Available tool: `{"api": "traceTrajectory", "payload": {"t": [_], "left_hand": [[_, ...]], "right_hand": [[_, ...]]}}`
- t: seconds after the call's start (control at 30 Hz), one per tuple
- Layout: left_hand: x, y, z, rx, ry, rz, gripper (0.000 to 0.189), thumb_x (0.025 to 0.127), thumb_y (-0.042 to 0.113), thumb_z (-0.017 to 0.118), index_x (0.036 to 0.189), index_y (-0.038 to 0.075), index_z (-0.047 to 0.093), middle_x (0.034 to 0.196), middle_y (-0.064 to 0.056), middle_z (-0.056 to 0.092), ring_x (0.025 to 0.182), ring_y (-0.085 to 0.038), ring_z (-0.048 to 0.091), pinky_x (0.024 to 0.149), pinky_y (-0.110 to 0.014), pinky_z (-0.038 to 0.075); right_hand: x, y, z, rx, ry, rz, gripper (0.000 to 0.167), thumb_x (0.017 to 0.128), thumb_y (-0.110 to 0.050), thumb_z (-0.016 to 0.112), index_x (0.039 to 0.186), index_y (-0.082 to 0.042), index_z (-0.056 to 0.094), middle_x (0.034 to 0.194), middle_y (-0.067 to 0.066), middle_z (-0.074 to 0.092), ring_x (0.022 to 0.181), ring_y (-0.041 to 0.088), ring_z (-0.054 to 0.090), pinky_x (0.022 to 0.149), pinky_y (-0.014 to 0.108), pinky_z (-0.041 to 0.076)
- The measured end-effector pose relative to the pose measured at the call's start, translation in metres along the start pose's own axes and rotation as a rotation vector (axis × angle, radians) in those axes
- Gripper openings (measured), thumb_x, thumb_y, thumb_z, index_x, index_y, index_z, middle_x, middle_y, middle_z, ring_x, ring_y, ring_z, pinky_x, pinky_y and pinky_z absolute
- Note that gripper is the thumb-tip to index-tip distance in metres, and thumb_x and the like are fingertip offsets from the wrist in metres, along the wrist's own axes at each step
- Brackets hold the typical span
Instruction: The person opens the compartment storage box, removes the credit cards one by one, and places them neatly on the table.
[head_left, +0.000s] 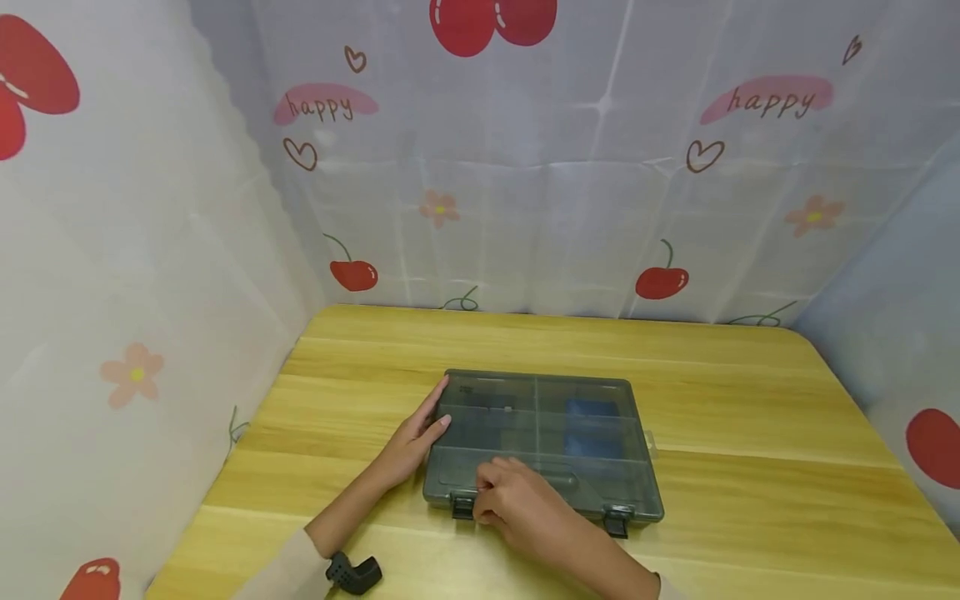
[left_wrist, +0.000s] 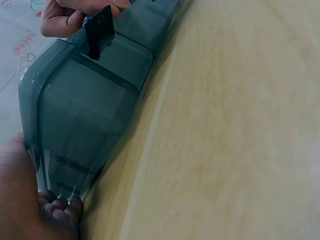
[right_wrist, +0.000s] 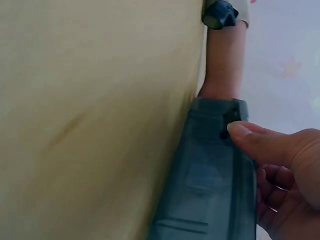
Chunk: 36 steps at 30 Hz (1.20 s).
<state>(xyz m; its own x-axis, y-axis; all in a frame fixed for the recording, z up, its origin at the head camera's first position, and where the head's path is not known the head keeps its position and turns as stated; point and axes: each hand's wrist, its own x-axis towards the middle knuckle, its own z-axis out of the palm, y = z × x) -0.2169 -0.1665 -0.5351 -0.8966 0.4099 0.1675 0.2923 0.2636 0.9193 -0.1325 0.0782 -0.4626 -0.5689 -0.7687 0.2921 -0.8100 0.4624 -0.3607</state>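
Note:
A translucent dark grey-green storage box (head_left: 487,433) with compartments lies flat on the table, its lid down. My left hand (head_left: 405,450) holds its left side, thumb on the lid's edge and fingers curled against the side wall. At the front edge, my right hand (head_left: 525,508) has its thumb on the left latch (head_left: 462,507) and its other fingers curled over the lid. That latch sticks out from the wall in the left wrist view. The right latch (head_left: 616,525) juts out at the front too. Through the lid, something blue (head_left: 592,429) shows in the right compartments.
The box stands near the middle of a yellow wood-grain table (head_left: 750,467). A white printed curtain (head_left: 540,217) rises along the table's back and sides. My left wrist carries a black camera mount (head_left: 354,573) close over the tabletop.

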Motion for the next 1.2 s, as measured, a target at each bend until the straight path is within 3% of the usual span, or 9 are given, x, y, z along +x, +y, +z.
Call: {"api": "traceTrajectory", "payload": {"t": [0.13, 0.27, 0.47, 0.57, 0.9, 1.07, 1.2], "left_hand": [[0.001, 0.0, -0.003, -0.032, -0.019, -0.021, 0.063, 0.109, 0.029, 0.048, 0.163, 0.036, 0.015, 0.17, 0.007, 0.009, 0.155, -0.023, 0.011, 0.123, -0.055, 0.018], [0.002, 0.005, -0.005, -0.072, -0.042, -0.063, 0.063, 0.109, 0.037, 0.047, 0.163, 0.038, 0.014, 0.169, 0.009, 0.009, 0.155, -0.018, 0.011, 0.124, -0.049, 0.018], [-0.01, 0.021, -0.016, -0.186, -0.046, -0.16, 0.065, 0.109, 0.042, 0.043, 0.165, 0.027, 0.014, 0.169, 0.003, 0.014, 0.154, -0.02, 0.015, 0.12, -0.049, 0.026], [-0.019, 0.029, -0.023, -0.209, -0.052, -0.171, 0.065, 0.111, 0.041, 0.039, 0.165, 0.018, 0.012, 0.17, -0.002, 0.014, 0.154, -0.024, 0.017, 0.119, -0.051, 0.029], [-0.055, 0.048, -0.029, -0.156, -0.129, -0.223, 0.062, 0.113, 0.037, 0.027, 0.164, 0.009, 0.006, 0.169, -0.017, 0.008, 0.153, -0.037, 0.015, 0.12, -0.05, 0.024], [-0.068, 0.06, -0.022, -0.123, -0.144, -0.257, 0.061, 0.113, 0.036, 0.024, 0.164, 0.008, 0.004, 0.169, -0.016, 0.005, 0.152, -0.04, 0.013, 0.121, -0.055, 0.016], [-0.075, 0.07, -0.012, -0.095, -0.162, -0.281, 0.06, 0.113, 0.036, 0.024, 0.164, 0.011, 0.002, 0.169, -0.01, -0.001, 0.154, -0.036, 0.002, 0.121, -0.06, 0.005]], "right_hand": [[-0.005, 0.002, -0.012, 0.109, -0.011, -0.004, 0.009, 0.085, -0.012, 0.081, 0.091, -0.019, 0.081, 0.09, -0.014, 0.059, 0.079, -0.003, 0.049, 0.072, 0.011, 0.044], [-0.017, 0.006, -0.028, 0.189, 0.031, 0.005, 0.007, 0.092, -0.015, 0.075, 0.097, -0.017, 0.079, 0.097, -0.011, 0.065, 0.085, -0.003, 0.059, 0.073, 0.011, 0.05], [-0.049, 0.017, -0.05, 0.17, 0.147, 0.07, 0.012, 0.098, -0.019, 0.068, 0.103, -0.017, 0.078, 0.107, -0.009, 0.067, 0.093, 0.006, 0.066, 0.074, 0.02, 0.057], [-0.065, 0.024, -0.062, 0.11, 0.2, 0.117, 0.011, 0.096, -0.015, 0.071, 0.105, -0.017, 0.077, 0.111, -0.007, 0.068, 0.097, 0.011, 0.067, 0.074, 0.023, 0.058], [-0.117, 0.042, -0.084, -0.061, 0.252, 0.378, 0.025, 0.094, -0.02, 0.075, 0.119, -0.018, 0.074, 0.122, -0.005, 0.067, 0.107, 0.018, 0.068, 0.077, 0.031, 0.06], [-0.141, 0.047, -0.087, -0.081, 0.223, 0.544, 0.041, 0.097, -0.028, 0.071, 0.133, -0.011, 0.066, 0.138, 0.009, 0.061, 0.123, 0.033, 0.06, 0.088, 0.05, 0.057], [-0.151, 0.049, -0.088, -0.031, 0.155, 0.657, 0.062, 0.098, -0.039, 0.067, 0.147, -0.002, 0.052, 0.149, 0.022, 0.048, 0.13, 0.046, 0.052, 0.093, 0.064, 0.05]]}}
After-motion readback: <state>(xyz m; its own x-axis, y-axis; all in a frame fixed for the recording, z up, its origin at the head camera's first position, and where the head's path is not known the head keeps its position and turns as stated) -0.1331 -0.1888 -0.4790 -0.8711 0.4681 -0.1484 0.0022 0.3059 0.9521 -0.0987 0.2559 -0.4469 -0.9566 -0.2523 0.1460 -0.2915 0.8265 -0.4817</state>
